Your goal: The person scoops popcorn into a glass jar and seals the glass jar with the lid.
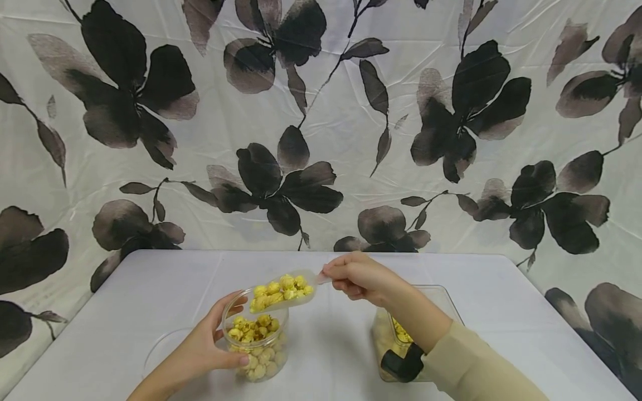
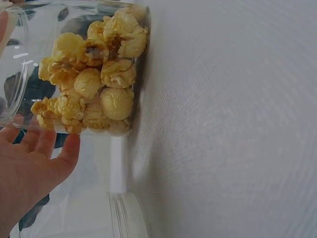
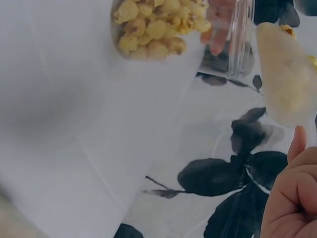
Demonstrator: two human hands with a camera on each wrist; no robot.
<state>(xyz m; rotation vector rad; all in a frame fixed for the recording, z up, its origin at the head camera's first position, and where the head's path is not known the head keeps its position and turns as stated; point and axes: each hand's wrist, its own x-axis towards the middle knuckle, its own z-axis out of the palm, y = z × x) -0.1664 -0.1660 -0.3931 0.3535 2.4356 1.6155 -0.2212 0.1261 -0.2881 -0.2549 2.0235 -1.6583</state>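
Head view shows the right hand (image 1: 362,278) pinching the handle of a scoop (image 1: 302,299) of popcorn (image 1: 283,289), its long axis slanting left and slightly downward over the jar (image 1: 258,344) gripped by the left hand (image 1: 208,340). The right forearm (image 1: 423,314) partly hides a container (image 1: 381,340).

Bright, even light fills the head view, laying a soft grey shadow on the white-covered table (image 1: 333,340) right of the clear round plastic jar (image 1: 257,345). Behind the jar, creases in the white cloth with dark printed flowers (image 1: 351,139) catch a faint sheen. Both wrist views are dimmer and greyer. In the left one, shade edges the jar's base; in the right one, a pale yellowish patch (image 3: 15,220) below-left of the jar is blurred.
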